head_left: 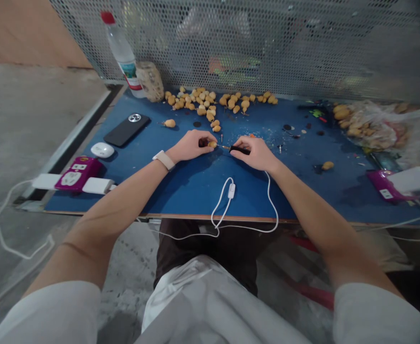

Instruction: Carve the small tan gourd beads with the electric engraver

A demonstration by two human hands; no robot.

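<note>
My left hand, with a pale band on its wrist, pinches a small tan gourd over the middle of the blue table. Part of the gourd is hidden by the fingers. My right hand is closed around a black corded pen tool. Its thin metal tip points left and reaches the gourd or very near it; actual contact cannot be made out. A white cord runs from the tool past the table's front edge, with an inline switch. A small metal bit stands just behind the gourd.
Several small gourds lie along the perforated metal panel. At left are a bottle, a jar, a phone, a white case and a purple power strip. A plastic bag and another purple strip sit right.
</note>
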